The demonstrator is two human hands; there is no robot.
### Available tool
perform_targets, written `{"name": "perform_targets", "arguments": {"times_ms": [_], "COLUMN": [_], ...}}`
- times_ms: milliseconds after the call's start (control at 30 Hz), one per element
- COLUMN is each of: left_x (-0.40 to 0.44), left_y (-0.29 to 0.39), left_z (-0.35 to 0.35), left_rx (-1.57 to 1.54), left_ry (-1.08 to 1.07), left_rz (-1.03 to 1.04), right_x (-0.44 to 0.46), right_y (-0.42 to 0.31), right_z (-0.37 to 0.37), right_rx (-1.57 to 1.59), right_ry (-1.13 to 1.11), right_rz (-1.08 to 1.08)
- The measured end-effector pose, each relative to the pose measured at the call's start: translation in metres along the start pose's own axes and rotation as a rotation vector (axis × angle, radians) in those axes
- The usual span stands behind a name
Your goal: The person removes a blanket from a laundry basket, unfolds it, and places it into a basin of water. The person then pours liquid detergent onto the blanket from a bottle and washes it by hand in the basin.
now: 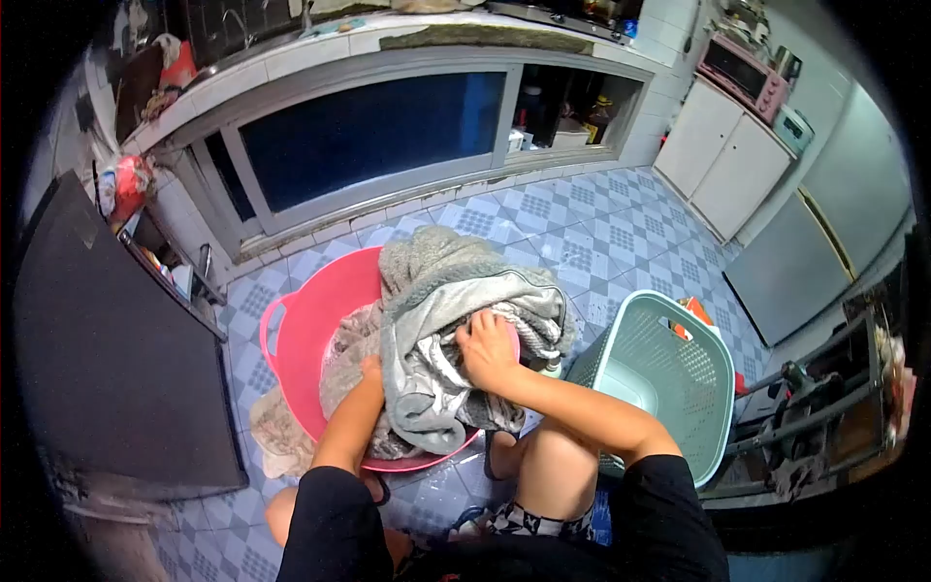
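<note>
Grey blanket (pixel 417 335) overhangs the tub (pixel 315 291). The right hand (pixel 488 351) grips its fold; the left hand's (pixel 371 367) hold I cannot tell. Overhanging weight could drag it to the floor (pixel 601 228).

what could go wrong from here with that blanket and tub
The blanket bulges past the right side of the tub, so part of it might slide onto the floor. If its weight shifts that way, the tub could tip. The left hand is partly hidden, so its hold is hard to judge; a loose one might let fabric slip.
</note>
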State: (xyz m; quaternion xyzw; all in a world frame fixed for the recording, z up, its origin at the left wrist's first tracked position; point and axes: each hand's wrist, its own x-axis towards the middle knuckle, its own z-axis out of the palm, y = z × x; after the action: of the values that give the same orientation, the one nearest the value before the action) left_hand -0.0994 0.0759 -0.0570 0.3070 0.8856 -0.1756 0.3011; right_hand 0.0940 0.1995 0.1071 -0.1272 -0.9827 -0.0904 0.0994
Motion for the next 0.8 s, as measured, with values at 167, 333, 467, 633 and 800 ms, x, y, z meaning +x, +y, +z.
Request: {"name": "perform_targets", "arguments": {"times_ms": [167,333,467,633,800], "left_x": [0.01,0.025,0.038,0.05,0.057], "left_y": [-0.012,-0.022,-0.029,-0.032,-0.031], "left_z": [0.021,0.045,0.064,0.08,0.094], "left_rx": [-0.08,-0.125,-0.146,-0.171,-0.202], "left_ry": [-0.008,-0.012,-0.016,-0.022,-0.032], "left_rz": [-0.059,-0.109,-0.133,-0.145,-0.149], "right_x": [0.015,0.037,0.044,0.053,0.069], "right_y": [-0.025,-0.039,-0.05,-0.07,-0.078], "right_z": [0.016,0.026,0.034,0.061,0.076], "right_rx": [-0.038,0.126,0.209,0.222,0.231], "right_ry": [-0.224,-0.389,-0.415,-0.509,-0.785], "right_rz": [-0.104,-0.172,-0.186,-0.276,-0.279]}}
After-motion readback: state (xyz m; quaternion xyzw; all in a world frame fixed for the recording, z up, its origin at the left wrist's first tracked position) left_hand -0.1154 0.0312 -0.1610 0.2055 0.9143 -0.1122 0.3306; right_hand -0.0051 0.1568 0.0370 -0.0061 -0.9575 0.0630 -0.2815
